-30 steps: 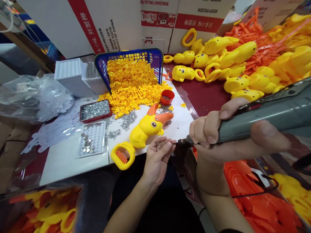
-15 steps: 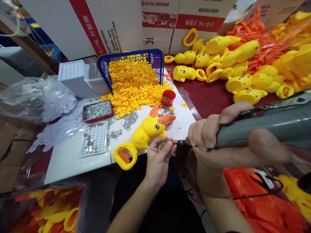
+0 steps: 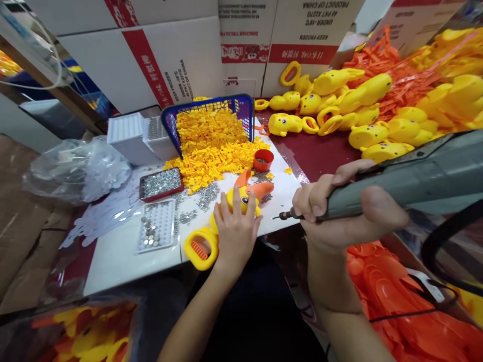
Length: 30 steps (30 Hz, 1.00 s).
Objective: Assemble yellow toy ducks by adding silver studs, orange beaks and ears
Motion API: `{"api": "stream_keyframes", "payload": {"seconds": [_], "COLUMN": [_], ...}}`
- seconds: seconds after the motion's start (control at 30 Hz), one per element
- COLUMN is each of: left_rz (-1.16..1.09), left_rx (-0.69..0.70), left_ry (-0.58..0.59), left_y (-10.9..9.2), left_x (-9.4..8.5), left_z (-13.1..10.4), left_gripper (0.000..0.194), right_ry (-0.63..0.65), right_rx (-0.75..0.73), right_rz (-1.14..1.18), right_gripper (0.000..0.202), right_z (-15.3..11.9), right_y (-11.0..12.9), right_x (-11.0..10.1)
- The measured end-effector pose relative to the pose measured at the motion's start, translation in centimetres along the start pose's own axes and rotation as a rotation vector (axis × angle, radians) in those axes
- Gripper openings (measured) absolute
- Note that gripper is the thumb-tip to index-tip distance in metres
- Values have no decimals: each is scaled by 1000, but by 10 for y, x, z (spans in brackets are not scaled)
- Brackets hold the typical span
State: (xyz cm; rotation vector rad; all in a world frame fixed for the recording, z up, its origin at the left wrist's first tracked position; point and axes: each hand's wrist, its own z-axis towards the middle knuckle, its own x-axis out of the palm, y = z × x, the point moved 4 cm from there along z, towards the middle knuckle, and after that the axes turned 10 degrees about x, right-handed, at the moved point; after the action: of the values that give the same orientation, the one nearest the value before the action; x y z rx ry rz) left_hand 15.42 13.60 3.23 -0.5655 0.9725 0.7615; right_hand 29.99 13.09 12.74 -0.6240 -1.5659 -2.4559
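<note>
A yellow duck-shaped toy [image 3: 247, 195] with an orange beak and a ring handle [image 3: 199, 246] lies on the white board [image 3: 121, 256]. My left hand [image 3: 236, 231] rests palm-down on the duck's body, fingers spread over it. My right hand [image 3: 339, 213] is wrapped around a grey electric screwdriver [image 3: 407, 178]. Its bit points left, a little to the right of the duck and just above the board's edge.
A blue basket [image 3: 241, 108] spills small yellow parts [image 3: 211, 143]. Nearby are a red cup [image 3: 263, 160], a red screw tray [image 3: 161, 183], a clear tray of button cells [image 3: 156, 226], white boxes [image 3: 130, 136], a pile of duck toys [image 3: 362, 115] and orange parts [image 3: 392, 306].
My left hand left the screwdriver tip and moved up onto the duck toy, pressing on its body. The right hand and screwdriver stayed about where they were. The view shifted slightly.
</note>
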Motion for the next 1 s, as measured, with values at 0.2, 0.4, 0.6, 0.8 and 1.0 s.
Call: {"api": "stream_keyframes", "payload": {"seconds": [0.2,0.4,0.6,0.8,1.0], "left_rz": [158,78,-144,-731,-669], "left_rx": [56,167,45,-398,-402], "left_ry": [18,-218,-414,-96,34], "left_y": [19,35,41,65,75], "left_x": [7,1,-29,-30,-7], "left_z": [7,10,5,-3,-1], "left_gripper": [40,30,28,27,35], "right_ry": [-10,-16,-10,-69,-24], "right_rx": [-15,0,22,6,23], "right_rz": [10,25,26,25,28], "right_gripper": [19,18,21,20,22], "right_z": [6,8,9,7,8], "right_y": [-6,-12,-10,-4,-12], "right_x": [-6,-7,-6,-6,-3]}}
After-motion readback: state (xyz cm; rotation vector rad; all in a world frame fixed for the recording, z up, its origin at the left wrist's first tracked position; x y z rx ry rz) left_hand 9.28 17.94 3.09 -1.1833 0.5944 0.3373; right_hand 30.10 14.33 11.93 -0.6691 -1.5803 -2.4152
